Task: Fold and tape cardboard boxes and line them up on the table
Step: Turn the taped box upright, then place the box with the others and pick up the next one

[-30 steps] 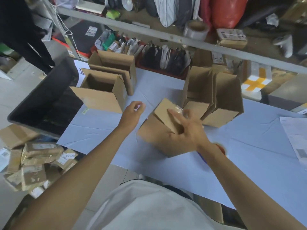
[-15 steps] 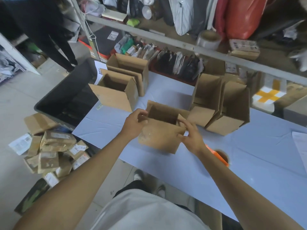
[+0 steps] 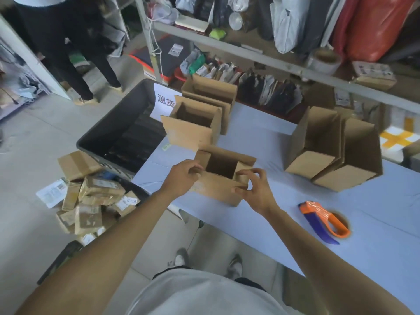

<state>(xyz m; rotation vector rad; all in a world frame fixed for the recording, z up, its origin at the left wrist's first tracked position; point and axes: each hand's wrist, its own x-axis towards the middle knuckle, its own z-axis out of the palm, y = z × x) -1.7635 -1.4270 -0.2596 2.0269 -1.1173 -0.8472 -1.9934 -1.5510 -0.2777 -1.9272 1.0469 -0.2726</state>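
Setting this open box [image 3: 218, 185] down near the table's [image 3: 261, 226] front edge, the person has a hand on each of its near corners: the left hand [image 3: 181, 180] curls its fingers over the left corner, and the right hand [image 3: 254, 192] pinches the right corner between thumb and forefinger, the other fingers loosely bent.

To do this step well, I'd judge the box wants squaring up with both hands pressing evenly, then sliding toward eleven o'clock so its side sits flush with the nearest upright box [image 3: 193, 126], flaps left standing so the row stays uniform.

Counting the cartons on the table: one in hand, two upright at eleven o'clock (the farther one [image 3: 211, 92] sits tight behind the nearer), and two lying tipped at two o'clock, one [image 3: 313, 144] beside the other [image 3: 354, 160]. That makes five, though the tipped pair may hide another between them. One orange tape dispenser [image 3: 325, 221] lies at four o'clock. One dark bin [image 3: 109, 135] stands at nine o'clock.
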